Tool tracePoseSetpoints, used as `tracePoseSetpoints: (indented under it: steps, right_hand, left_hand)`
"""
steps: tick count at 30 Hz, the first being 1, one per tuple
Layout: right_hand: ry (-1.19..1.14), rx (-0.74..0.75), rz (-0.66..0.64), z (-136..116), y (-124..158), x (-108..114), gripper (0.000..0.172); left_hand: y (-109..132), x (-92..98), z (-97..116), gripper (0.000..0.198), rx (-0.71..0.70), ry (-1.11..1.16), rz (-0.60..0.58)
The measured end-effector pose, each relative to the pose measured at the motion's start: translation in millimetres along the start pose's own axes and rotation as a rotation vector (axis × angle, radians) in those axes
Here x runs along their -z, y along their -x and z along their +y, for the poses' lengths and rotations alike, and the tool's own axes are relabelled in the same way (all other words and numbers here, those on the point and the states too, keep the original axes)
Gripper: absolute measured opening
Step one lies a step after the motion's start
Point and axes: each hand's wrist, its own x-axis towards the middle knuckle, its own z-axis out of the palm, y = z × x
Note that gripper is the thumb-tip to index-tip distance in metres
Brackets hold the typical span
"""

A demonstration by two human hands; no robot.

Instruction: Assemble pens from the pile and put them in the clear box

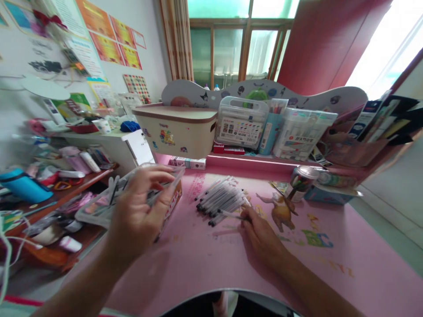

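A pile of thin white pens with black ends [224,197] lies on the pink desk [198,259]. At the pile's right front edge, my right hand [261,233] pinches a single pen [230,214] between thumb and fingers. Its black end points left, over the pile. My left hand [142,211] is raised in front of a clear plastic box [99,211] at the desk's left side, fingers curved and apart from the thumb, with nothing visible between them. Pen-like items show inside the box. My left hand hides part of the box and of the brown carton [174,200] beside it.
A metal can [301,178] and a blue tissue box [327,193] stand at the desk's right. Along the back shelf are a cream storage bin [178,132], a clear marker case [242,123] and another pen set [302,134]. Cluttered shelves [59,185] stand left.
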Motion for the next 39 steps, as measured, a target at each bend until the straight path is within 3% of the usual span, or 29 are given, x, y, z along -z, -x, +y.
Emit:
tracePoseSetpoints:
  steps: [1, 2, 5, 7, 10, 15, 21, 35, 39]
  right_hand:
    - [-0.079, -0.013, -0.007, -1.8, 0.0, 2.3, 0.011]
    - [-0.159, -0.025, -0.017, -3.0, -0.2, 4.5, 0.012]
    - [-0.394, -0.081, -0.085, -1.7, -1.4, 6.7, 0.015]
    - [-0.549, -0.143, -0.173, 2.5, -1.9, 3.7, 0.023]
    - [-0.76, -0.232, -0.293, 8.4, -2.3, -3.0, 0.034]
    - [-0.978, -0.356, -0.404, 6.5, -2.3, -3.9, 0.027]
    - [-1.048, -0.414, -0.518, -6.2, -1.3, 3.0, 0.027]
    - [-1.031, -0.394, -0.491, -16.7, 1.8, 5.7, 0.03]
    - [-0.968, -0.436, -0.436, -12.7, -0.3, 7.7, 0.041]
  left_hand:
    - [12.8, -16.8, 4.1, 0.018, 0.047, 0.086, -0.122]
    - [25.1, -34.3, 6.0, 0.024, 0.183, 0.19, -0.262]
    - [52.2, -83.7, 4.3, 0.046, 0.677, 0.426, -0.571]
    - [59.1, -108.5, 2.0, 0.045, 0.784, 0.537, -0.583]
    - [57.7, -129.1, -0.7, 0.034, 0.735, 0.706, -0.556]
    - [58.3, -137.2, -9.1, 0.04, 0.681, 0.79, -0.581]
    - [67.0, -139.4, -14.2, 0.039, 0.641, 0.827, -0.502]
    - [63.2, -135.6, -12.8, 0.041, 0.57, 0.772, -0.474]
    - [52.2, -132.5, -16.4, 0.037, 0.601, 0.801, -0.396]
